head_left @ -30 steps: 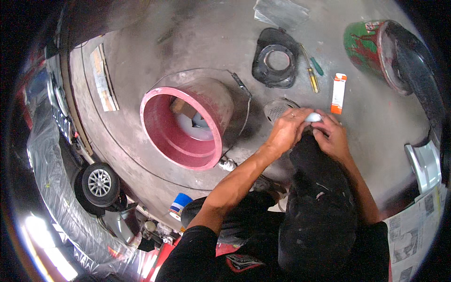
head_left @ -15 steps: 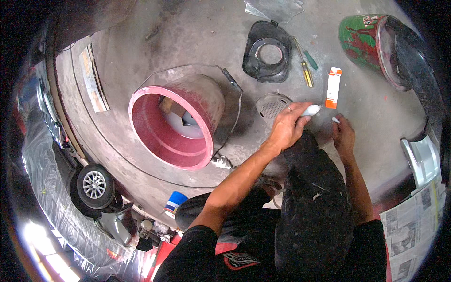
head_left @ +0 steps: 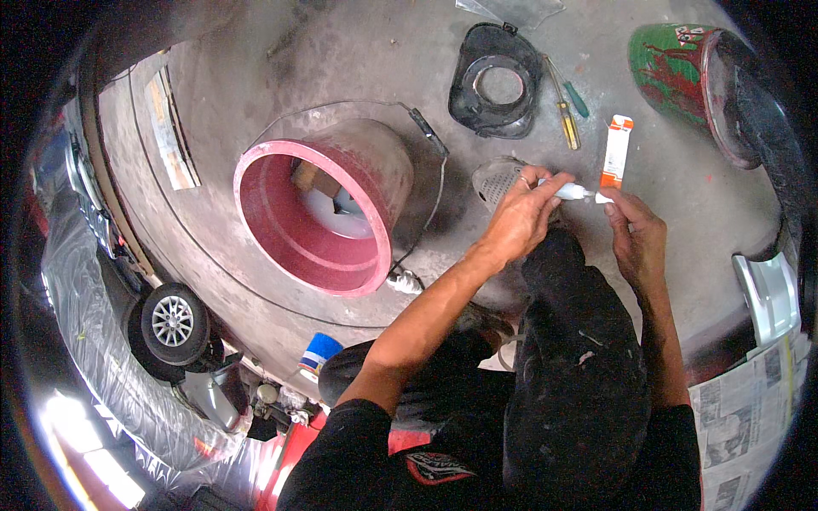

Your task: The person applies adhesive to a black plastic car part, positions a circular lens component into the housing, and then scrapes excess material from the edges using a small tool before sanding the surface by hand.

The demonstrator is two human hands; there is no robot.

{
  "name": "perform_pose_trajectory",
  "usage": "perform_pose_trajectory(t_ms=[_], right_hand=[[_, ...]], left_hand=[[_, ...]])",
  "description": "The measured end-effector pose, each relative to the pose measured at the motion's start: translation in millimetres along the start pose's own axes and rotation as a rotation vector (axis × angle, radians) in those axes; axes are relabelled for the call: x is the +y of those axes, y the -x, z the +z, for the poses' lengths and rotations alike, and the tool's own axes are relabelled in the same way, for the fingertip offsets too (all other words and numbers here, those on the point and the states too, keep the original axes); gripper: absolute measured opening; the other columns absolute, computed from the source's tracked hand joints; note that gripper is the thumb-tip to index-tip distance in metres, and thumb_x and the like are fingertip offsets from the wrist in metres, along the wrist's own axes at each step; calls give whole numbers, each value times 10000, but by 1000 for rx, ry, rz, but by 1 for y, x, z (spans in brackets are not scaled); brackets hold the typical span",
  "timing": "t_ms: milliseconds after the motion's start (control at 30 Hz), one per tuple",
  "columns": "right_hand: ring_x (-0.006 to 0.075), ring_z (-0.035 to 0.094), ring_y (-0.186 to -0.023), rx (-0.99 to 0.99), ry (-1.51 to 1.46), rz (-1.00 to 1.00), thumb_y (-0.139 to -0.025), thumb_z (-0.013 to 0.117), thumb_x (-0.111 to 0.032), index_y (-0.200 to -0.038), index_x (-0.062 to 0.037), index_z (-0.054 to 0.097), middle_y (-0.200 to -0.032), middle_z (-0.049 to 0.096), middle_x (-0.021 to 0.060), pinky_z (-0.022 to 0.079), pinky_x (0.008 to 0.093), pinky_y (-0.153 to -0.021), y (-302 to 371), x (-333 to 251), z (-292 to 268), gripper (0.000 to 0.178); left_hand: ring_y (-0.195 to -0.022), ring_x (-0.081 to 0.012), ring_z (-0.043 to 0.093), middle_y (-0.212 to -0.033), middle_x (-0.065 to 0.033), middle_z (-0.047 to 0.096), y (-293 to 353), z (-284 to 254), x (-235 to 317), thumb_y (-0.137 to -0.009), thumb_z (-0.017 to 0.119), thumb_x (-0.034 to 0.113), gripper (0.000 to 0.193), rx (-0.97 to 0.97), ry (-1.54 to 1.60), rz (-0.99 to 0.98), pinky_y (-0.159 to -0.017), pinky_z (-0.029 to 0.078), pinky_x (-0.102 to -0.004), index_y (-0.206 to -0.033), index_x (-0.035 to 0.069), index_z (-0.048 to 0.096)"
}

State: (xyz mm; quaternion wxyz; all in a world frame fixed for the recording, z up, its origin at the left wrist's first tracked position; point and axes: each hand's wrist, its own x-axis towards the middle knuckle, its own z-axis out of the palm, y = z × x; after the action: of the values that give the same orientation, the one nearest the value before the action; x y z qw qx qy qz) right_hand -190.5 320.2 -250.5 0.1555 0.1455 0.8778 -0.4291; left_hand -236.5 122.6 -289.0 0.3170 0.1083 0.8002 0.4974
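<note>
My left hand (head_left: 521, 218) is closed round a small white bottle (head_left: 566, 190) with a narrow tip pointing right. Between the fingertips of my right hand (head_left: 639, 240) is a small white cap (head_left: 603, 198), very close to the bottle's tip; I cannot tell whether the two touch. Just beyond the cap, a white and orange carton (head_left: 616, 155) lies on the floor. Both hands are above and beyond my dark-trousered knee (head_left: 554, 272). A grey perforated shoe (head_left: 497, 180) shows partly behind my left hand.
A large pink-rimmed bucket (head_left: 382, 249) lies tipped at left, with things inside. Farther off are a black plastic part (head_left: 464, 94), a yellow-handled screwdriver (head_left: 569, 129) and a green-handled one (head_left: 577, 100). A green, red-stained bucket (head_left: 660, 81) is at far right, newspaper (head_left: 741, 417) at near right.
My right hand has moved up and brought the cap to the bottle's tip. My left hand still holds the bottle, now pointing level to the right. The whole view has shifted slightly.
</note>
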Motion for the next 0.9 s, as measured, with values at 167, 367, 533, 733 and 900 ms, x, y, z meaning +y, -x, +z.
perform_pose_trajectory(t_ms=[167, 367, 533, 733, 900], right_hand=[[281, 676, -855, -62, -91, 143, -907, 563, -103, -1082, -81, 651, -971, 680, 144, 512, 357, -763, -1, -18, 1, 197], [285, 680, -836, -71, -92, 108, -913, 564, -166, -1068, -64, 649, -930, 680, 154, 514, 364, -751, 4, -10, 8, 204], [291, 677, -788, -125, -93, 85, -918, 549, -180, -1053, -60, 645, -882, 677, 154, 513, 370, -727, -1, -23, -1, 204], [275, 671, -736, -153, -83, 86, -907, 561, -189, -1038, -57, 642, -853, 674, 143, 509, 366, -685, -4, -18, 0, 203], [193, 661, -739, -311, -135, 149, -879, 624, -155, -1039, -28, 636, -845, 676, 119, 513, 321, -686, -6, -1, -9, 205]], left_hand=[[-934, -276, 580, -1033, -136, 548, -1, -8, 6, -871, 590, 20, 345, -38, 3, 95, -825, 474, -358, -1205, 108, 595], [-785, -271, 647, -943, -148, 602, 1, -19, 31, -893, 578, 46, 257, -253, 241, -150, -779, 508, -373, -1149, 29, 582], [-907, -325, 648, -1009, -171, 624, 10, -12, 22, -871, 610, 58, 279, -40, 34, 168, -811, 521, -406, -1147, 33, 576], [-1033, -365, 601, -1105, -169, 621, 11, -6, 13, -830, 652, 56, 331, 17, -140, 272, -869, 509, -413, -1154, 47, 586], [-1042, -359, 599, -1125, -159, 620, 11, 1, 5, -818, 674, 80, 360, -51, -164, 280, -896, 495, -414, -1167, 59, 592]])
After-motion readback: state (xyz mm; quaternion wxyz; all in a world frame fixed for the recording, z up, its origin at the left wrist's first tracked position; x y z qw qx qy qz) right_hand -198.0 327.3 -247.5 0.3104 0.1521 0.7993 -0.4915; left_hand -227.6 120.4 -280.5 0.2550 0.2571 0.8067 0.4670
